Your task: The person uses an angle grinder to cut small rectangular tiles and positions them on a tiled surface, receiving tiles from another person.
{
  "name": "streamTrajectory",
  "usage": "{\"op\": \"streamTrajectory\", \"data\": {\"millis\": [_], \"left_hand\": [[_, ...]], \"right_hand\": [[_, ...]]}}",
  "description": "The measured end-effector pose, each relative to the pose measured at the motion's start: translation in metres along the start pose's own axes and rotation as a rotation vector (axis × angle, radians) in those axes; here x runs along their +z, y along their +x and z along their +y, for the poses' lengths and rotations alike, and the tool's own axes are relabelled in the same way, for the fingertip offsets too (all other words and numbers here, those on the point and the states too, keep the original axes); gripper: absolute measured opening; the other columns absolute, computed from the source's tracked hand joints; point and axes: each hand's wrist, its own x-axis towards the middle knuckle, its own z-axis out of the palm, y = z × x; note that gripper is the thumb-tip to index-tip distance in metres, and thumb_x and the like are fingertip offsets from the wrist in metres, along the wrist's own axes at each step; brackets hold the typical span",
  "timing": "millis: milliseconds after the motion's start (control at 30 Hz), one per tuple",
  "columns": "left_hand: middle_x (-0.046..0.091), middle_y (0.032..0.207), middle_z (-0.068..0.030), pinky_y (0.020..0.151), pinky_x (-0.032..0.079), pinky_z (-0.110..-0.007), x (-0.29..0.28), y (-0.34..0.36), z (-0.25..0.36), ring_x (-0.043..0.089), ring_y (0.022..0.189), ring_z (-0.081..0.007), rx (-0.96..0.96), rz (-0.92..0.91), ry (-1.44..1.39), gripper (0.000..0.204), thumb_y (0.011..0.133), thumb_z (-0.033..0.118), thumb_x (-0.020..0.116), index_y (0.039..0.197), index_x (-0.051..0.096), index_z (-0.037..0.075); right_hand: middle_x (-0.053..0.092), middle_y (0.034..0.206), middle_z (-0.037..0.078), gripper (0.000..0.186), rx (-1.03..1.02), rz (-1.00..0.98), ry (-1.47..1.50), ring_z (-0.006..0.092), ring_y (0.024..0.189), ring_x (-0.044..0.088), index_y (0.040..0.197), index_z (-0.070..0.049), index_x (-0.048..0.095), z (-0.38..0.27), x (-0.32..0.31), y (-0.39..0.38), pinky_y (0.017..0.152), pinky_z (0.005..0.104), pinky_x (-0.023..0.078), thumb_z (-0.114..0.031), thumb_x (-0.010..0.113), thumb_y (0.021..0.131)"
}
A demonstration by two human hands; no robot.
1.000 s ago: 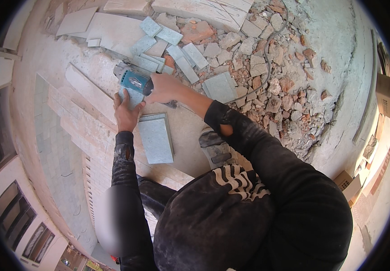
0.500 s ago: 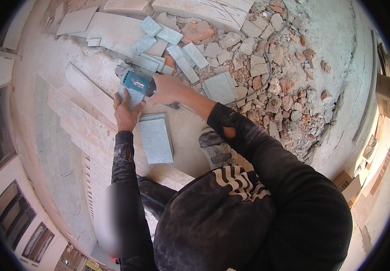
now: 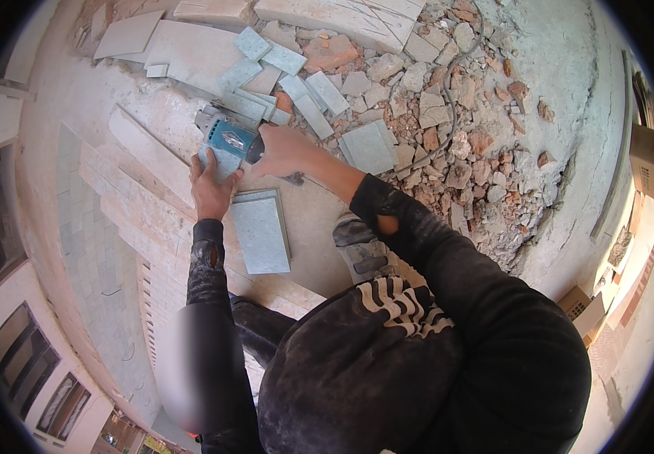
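My right hand (image 3: 280, 153) grips a teal and black angle grinder (image 3: 227, 136) with a silver head at its left end. The grinder lies over a pale blue-grey tile (image 3: 221, 161). My left hand (image 3: 210, 186) holds that tile from the near side, its fingers and thumb at the edges just below the grinder. The cutting edge under the grinder is hidden. Close below my hands lies a small stack of similar tiles (image 3: 259, 234). Several more cut tile pieces (image 3: 240, 73) lie loose beyond the grinder, and another pair (image 3: 365, 146) sits to the right.
Broken brick and concrete rubble (image 3: 478, 166) spreads over the right side, crossed by a dark cable (image 3: 448, 98). Long pale slabs (image 3: 145, 151) lie at the left and back. My boot (image 3: 357, 250) is beside the near stack. Cardboard boxes (image 3: 645, 159) stand at the far right.
The grinder and my right hand have shifted slightly to the right across the tile over the last second. My left hand stays in nearly the same place.
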Motion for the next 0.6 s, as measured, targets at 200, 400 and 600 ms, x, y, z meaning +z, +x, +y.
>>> {"op": "streamTrajectory", "data": {"millis": [200, 400, 600], "left_hand": [[0.035, 0.148, -0.0342, 0.109, 0.038, -0.046, -0.0003, -0.0005, 0.0011, 0.041, 0.133, -0.0476, -0.012, -0.004, -0.007, 0.088, 0.073, 0.037, 0.084, 0.143, 0.047, 0.001], [0.037, 0.146, -0.0316, 0.107, 0.040, -0.047, 0.0005, -0.0008, -0.0006, 0.042, 0.132, -0.0463, 0.004, 0.014, -0.014, 0.086, 0.072, 0.035, 0.084, 0.141, 0.048, -0.001], [0.037, 0.146, -0.0316, 0.107, 0.040, -0.047, -0.0003, -0.0009, 0.0011, 0.042, 0.131, -0.0466, 0.002, 0.011, -0.031, 0.086, 0.072, 0.035, 0.084, 0.141, 0.048, -0.002]], "right_hand": [[0.067, 0.101, 0.028, 0.065, -0.002, -0.001, -0.002, 0.0416, 0.096, 0.066, 0.105, 0.006, 0.058, 0.0017, 0.0002, 0.0009, 0.082, 0.0443, 0.053, -0.038, 0.079, 0.061], [0.067, 0.100, 0.028, 0.067, 0.005, 0.007, 0.005, 0.0415, 0.095, 0.066, 0.107, 0.005, 0.058, 0.0025, 0.0003, -0.0033, 0.081, 0.0443, 0.053, -0.038, 0.079, 0.060], [0.067, 0.098, 0.027, 0.067, 0.001, 0.008, -0.018, 0.0413, 0.094, 0.067, 0.107, 0.005, 0.057, 0.0051, -0.0008, -0.0088, 0.081, 0.0442, 0.053, -0.038, 0.080, 0.061]]}}
